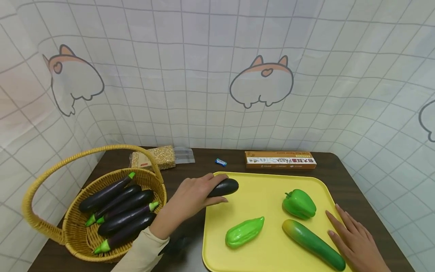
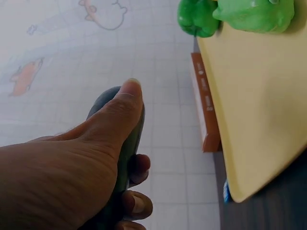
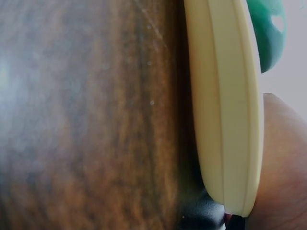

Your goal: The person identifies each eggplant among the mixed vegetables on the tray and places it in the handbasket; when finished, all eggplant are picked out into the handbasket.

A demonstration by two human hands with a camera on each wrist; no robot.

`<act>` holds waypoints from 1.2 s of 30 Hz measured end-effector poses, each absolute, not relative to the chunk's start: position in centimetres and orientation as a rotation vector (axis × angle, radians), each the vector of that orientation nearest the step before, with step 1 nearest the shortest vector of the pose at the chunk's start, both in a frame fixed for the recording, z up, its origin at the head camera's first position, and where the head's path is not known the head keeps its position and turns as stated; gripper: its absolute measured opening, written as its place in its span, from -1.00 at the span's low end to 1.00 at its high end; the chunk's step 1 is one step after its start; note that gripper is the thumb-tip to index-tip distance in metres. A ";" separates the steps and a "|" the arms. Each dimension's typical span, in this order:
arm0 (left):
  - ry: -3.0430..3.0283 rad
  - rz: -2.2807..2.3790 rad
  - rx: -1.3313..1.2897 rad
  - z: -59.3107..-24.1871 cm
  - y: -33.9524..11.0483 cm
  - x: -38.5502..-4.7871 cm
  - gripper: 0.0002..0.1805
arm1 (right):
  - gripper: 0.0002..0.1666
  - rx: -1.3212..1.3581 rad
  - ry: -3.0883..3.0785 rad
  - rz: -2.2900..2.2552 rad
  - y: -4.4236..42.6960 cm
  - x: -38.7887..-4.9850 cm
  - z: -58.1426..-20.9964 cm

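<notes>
My left hand [image 1: 198,192] grips a dark eggplant [image 1: 227,187] above the upper left part of the yellow tray [image 1: 261,185]. In the left wrist view, the thumb lies along the eggplant [image 2: 106,98] and the fingertips curl round its other side. On the tray are a green bell pepper [image 1: 300,204], a light green bitter melon [image 1: 244,232] and a long green cucumber [image 1: 314,243] with a yellowish end. My right hand [image 1: 355,240], fingers extended, is at the tray's right edge, beside the cucumber and pepper; nothing is in it.
A wicker basket [image 1: 69,236] with a tall handle stands at the left, holding several eggplants [image 1: 125,223]. Along the back of the dark table [image 1: 200,158] lie a bag of grain [image 1: 161,156], a small blue packet [image 1: 221,162] and a pasta box [image 1: 280,160]. A white curtain hangs behind.
</notes>
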State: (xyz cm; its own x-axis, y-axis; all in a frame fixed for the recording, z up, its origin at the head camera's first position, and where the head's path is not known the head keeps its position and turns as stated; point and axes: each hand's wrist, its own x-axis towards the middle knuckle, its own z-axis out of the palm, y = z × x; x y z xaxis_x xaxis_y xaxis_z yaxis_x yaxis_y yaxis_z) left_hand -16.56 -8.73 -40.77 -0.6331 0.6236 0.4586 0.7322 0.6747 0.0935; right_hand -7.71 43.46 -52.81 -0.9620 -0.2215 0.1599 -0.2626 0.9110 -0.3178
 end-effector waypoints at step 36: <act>-2.680 -0.442 -0.577 -38.8 -26.8 -11.9 -0.38 | -0.26 0.347 -2.986 0.498 43.7 -7.9 -52.8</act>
